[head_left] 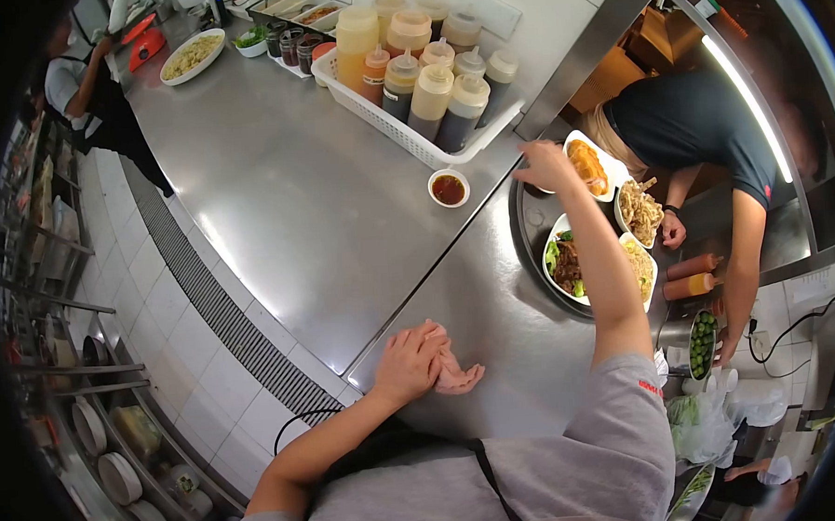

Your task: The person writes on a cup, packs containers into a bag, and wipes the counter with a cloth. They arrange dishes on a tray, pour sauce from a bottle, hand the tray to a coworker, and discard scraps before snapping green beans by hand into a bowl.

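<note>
Steel counter [276,211], tiled floor [165,337], round tray [533,216]

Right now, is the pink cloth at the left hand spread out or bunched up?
Bunched up: the pink cloth sticks out in crumpled folds from under the left hand.

Left hand [408,363] clasping pink cloth [460,374]; right hand [546,166] at rim of dark tray [531,220] bearing filled dishes [606,196].

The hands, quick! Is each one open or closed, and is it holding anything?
Left hand: closed, holding a pink cloth.
Right hand: at the round tray's edge; whether it's open or holding something can't be told.
</note>
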The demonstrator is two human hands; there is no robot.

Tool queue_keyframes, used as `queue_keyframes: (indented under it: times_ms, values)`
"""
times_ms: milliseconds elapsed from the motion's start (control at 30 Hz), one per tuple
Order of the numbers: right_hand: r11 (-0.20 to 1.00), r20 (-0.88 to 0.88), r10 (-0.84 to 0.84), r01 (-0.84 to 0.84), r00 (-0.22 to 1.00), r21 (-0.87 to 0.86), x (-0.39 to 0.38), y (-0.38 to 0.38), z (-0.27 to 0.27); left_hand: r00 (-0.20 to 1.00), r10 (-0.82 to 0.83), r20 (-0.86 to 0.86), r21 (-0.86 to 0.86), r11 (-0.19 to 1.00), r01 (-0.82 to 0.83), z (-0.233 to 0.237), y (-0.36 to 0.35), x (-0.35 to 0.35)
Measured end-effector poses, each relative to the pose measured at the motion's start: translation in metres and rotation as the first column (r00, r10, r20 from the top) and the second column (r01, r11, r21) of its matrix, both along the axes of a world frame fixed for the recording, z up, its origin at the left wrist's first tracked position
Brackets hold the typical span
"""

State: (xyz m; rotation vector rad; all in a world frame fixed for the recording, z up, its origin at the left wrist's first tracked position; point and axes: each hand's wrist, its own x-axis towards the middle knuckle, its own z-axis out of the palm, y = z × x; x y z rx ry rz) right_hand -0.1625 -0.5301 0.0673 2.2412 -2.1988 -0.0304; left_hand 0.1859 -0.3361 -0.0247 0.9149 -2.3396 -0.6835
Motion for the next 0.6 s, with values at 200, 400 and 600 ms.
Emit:
queue_keyframes:
  times_ms: [200, 400, 600]
  values:
    - [0.997, 0.224, -0.073, 0.076, 0.972, -0.005, 0.098, 0.009, -0.042, 0.999, 0.018, -0.028, 0.005, 1.000, -0.017, 0.006, 0.001, 0.000]
    - [0.987, 0.188, -0.157, 0.149, 0.969, 0.053, 0.122, -0.004, -0.045, 0.999, 0.022, -0.043, -0.004, 1.000, -0.022, 0.002, 0.001, -0.002]
    - [0.991, 0.204, -0.123, 0.110, 0.971, 0.071, 0.112, 0.002, -0.045, 0.999, 0.017, -0.033, 0.004, 1.000, -0.016, 0.002, 0.001, -0.001]
